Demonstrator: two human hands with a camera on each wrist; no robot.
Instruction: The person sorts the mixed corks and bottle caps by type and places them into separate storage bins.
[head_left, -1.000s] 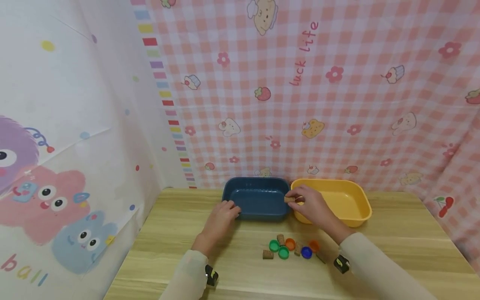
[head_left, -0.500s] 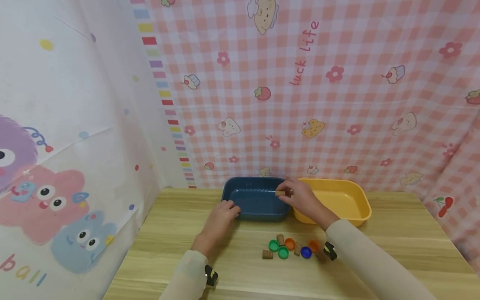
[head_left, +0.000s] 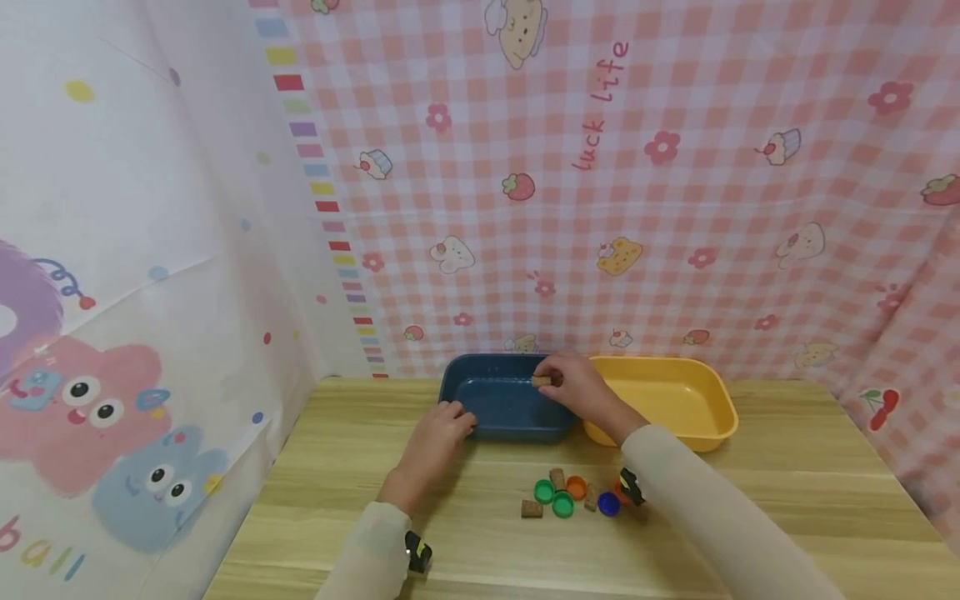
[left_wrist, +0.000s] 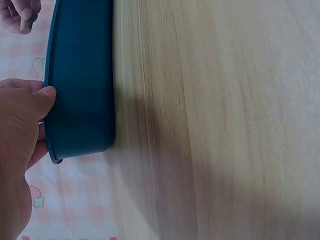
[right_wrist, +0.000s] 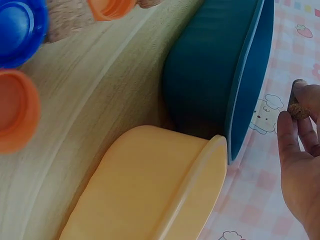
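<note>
My right hand (head_left: 576, 387) pinches a small brown cork (head_left: 541, 381) between thumb and fingers, above the right part of a dark blue tray (head_left: 517, 434). In the right wrist view the cork (right_wrist: 298, 111) shows one round end, higher than the tray's rim. My left hand (head_left: 431, 446) holds the near left corner of that tray. The left wrist view shows its thumb (left_wrist: 46, 100) on the outer wall and the other fingers over the rim. Inside the tray no objects show in the head view.
A yellow tray (head_left: 701, 442) stands right beside the blue one. In front lie several corks (head_left: 532, 509) and bottle caps: green (head_left: 563, 504), orange (head_left: 576, 487) and blue (head_left: 609, 503). My right sleeve (head_left: 705, 500) partly covers the group's right end. A checked cloth (head_left: 480, 208) hangs behind.
My right hand has carried the cork leftward from the border between the trays to over the blue tray. The left hand keeps its hold on the rim.
</note>
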